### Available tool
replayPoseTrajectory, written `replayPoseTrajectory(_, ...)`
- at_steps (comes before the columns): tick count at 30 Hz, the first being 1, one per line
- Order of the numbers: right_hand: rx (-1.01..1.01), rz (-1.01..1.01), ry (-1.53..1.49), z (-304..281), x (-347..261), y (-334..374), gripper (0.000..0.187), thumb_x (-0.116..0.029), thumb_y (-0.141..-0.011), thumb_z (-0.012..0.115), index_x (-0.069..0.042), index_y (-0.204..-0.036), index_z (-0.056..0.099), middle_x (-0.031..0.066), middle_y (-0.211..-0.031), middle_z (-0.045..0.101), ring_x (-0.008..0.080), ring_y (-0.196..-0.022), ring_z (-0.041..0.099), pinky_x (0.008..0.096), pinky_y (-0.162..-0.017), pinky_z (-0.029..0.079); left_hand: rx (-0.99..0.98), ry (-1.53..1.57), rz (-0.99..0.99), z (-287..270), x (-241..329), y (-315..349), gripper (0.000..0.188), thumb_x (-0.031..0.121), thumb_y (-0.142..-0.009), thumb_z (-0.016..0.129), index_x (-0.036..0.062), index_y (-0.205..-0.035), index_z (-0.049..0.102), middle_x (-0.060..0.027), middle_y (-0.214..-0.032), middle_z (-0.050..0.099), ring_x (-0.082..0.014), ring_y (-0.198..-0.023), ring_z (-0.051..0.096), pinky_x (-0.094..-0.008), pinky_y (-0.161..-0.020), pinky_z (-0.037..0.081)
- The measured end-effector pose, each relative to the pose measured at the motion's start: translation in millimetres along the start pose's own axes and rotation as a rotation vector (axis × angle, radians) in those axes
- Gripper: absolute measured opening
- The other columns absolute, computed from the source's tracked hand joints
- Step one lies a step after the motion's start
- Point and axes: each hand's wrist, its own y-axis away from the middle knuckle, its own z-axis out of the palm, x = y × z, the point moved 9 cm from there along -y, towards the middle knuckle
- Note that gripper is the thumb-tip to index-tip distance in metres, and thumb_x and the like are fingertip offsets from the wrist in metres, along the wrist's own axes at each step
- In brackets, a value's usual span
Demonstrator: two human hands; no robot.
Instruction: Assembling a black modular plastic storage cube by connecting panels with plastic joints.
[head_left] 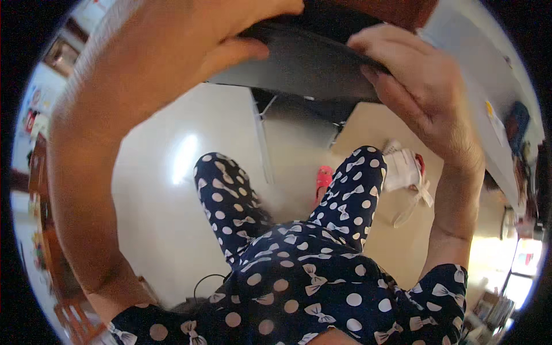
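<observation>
A dark grey flat panel (310,60), its kind not clear, spans the upper middle of the view between my hands. My right hand (417,75) is closed on its right edge, fingers over the top and thumb below. At the panel's left end is my left hand (241,34), its thumb lying against the dark surface and a fingertip higher up; the other fingers are out of sight. Both forearms reach up and curve around the sides. Behind the panel's top edge are a black area and a reddish-brown surface (397,11).
Below lies a pale, shiny floor (167,167). Between my legs in patterned trousers shows a pink sandal (324,179). A white bag (402,169) with a ribbon rests on a tan board (368,123). At right, a light tabletop (489,75) bears a dark blue item (518,123).
</observation>
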Motion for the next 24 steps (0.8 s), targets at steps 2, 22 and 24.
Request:
replayPoseTrajectory(2,0.016,-0.071,-0.132,20,1,-31,0.018,-0.004,-0.087,0.064,0.004,-0.103,0.061,0.0179,-0.107,0.065,0.0304,-0.103,0.062,0.0324,-0.09,0.047,-0.69,-0.379,-0.231,30,-39,28,0.027,0.024,-0.085,0.069,-0.0002,-0.097,0.067,-0.0117,-0.081,0.069,-0.0211,-0.069,0.067,-0.0344,-0.065,0.053)
replayPoseTrajectory(22,-0.604,0.05,-0.862,399,-73,88,0.023,-0.013,-0.09,0.06,0.0,-0.109,0.064,0.0164,-0.111,0.064,0.0298,-0.108,0.058,0.0359,-0.094,0.043,-0.373,-0.568,-1.707,-413,4,525,0.038,0.029,-0.092,0.064,-0.0029,-0.112,0.064,-0.0037,-0.093,0.069,-0.0108,-0.084,0.061,-0.0293,-0.077,0.049)
replayPoseTrajectory(24,-0.619,0.135,-0.834,413,-63,97,0.022,-0.014,-0.089,0.062,0.0,-0.105,0.065,0.016,-0.11,0.064,0.0302,-0.107,0.058,0.0368,-0.095,0.043,-0.312,-0.602,-1.841,-439,46,547,0.042,0.031,-0.091,0.064,-0.0034,-0.114,0.064,-0.0063,-0.097,0.07,-0.014,-0.089,0.062,-0.0314,-0.08,0.048)
